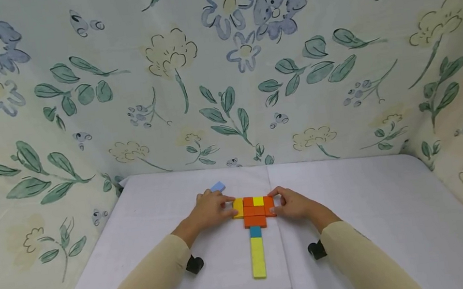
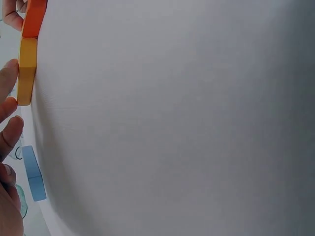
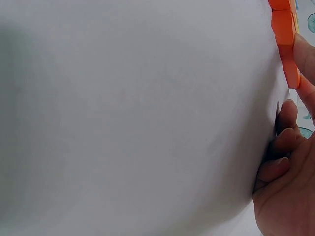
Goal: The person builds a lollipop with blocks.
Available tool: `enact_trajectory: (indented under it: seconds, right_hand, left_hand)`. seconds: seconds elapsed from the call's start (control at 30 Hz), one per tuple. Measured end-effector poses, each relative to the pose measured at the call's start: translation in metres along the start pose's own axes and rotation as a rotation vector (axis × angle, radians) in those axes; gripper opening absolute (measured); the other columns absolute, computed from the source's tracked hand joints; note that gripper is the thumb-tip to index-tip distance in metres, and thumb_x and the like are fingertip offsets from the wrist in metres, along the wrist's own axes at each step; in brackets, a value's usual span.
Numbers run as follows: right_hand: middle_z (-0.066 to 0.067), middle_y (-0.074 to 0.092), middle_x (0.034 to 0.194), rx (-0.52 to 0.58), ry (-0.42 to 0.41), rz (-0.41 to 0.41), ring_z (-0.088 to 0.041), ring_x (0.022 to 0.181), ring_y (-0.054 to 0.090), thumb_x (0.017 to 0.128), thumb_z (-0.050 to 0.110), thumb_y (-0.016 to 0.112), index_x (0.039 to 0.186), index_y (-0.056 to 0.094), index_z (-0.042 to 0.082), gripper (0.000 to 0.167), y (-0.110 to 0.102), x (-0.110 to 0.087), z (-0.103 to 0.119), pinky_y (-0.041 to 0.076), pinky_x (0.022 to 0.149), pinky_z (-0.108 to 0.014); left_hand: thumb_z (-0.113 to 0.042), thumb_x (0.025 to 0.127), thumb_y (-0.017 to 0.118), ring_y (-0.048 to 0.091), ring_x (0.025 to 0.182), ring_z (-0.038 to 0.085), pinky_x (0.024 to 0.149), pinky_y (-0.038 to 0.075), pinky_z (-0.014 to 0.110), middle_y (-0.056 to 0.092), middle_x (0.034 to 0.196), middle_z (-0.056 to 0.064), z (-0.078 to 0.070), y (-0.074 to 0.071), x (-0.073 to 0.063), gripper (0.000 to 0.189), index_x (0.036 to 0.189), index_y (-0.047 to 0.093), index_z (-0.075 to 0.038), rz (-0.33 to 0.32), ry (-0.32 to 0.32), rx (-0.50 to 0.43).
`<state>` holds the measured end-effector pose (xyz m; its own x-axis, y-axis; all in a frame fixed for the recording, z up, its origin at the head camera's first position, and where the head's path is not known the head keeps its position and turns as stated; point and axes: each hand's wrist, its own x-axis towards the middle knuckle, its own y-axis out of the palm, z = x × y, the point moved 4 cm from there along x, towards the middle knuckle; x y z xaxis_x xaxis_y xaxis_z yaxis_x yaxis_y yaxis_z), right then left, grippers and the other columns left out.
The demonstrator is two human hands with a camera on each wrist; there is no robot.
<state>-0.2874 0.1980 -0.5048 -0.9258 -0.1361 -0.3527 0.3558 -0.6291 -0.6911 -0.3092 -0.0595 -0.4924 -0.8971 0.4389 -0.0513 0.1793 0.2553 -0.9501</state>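
Flat coloured blocks lie together on the white cloth, in a cluster above a stem. My left hand [image 1: 210, 210] pinches the amber-yellow block [image 1: 238, 208] at the cluster's left end between thumb and index finger. At the right end, my right hand [image 1: 294, 204] has thumb and index finger on an upright orange block [image 1: 269, 206]. Between them sit orange blocks [image 1: 254, 210] and a small bright yellow block [image 1: 258, 201]. Below is a wide orange block [image 1: 255, 221], then a blue block [image 1: 255, 231] and a long yellow-green block [image 1: 257, 258].
A light blue block [image 1: 218, 187] lies apart, just beyond the left hand; it also shows in the left wrist view as a blue block [image 2: 33, 173]. White cloth [image 1: 385, 241] covers the table. Floral fabric [image 1: 227, 115] hangs behind and at both sides.
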Motion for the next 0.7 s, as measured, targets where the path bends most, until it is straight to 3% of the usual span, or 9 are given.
enact_trajectory:
  seconds: [0.17, 0.7]
  right_hand:
    - [-0.009, 0.050, 0.097, 0.002, -0.005, 0.002, -0.023, 0.093, 0.051, 0.093, 0.026, 0.072, 0.135, 0.055, 0.025, 0.045, -0.0006, -0.0006, 0.0000, 0.043, 0.075, -0.035]
    - [-0.009, 0.050, 0.096, 0.005, -0.015, 0.009, -0.023, 0.093, 0.051, 0.092, 0.026, 0.073, 0.134, 0.055, 0.026, 0.045, -0.0007, 0.0025, -0.0026, 0.043, 0.074, -0.034]
  left_hand:
    - [-0.058, 0.090, 0.070, 0.045, 0.089, 0.016, 0.078, 0.031, 0.036, 0.059, 0.090, -0.007, -0.0022, 0.0007, -0.0026, 0.050, 0.132, 0.071, -0.030, -0.014, 0.020, 0.024]
    - [-0.054, 0.091, 0.071, 0.045, 0.094, 0.018, 0.081, 0.032, 0.037, 0.056, 0.088, -0.006, -0.0036, 0.0058, -0.0038, 0.050, 0.134, 0.069, -0.028, -0.028, -0.008, -0.011]
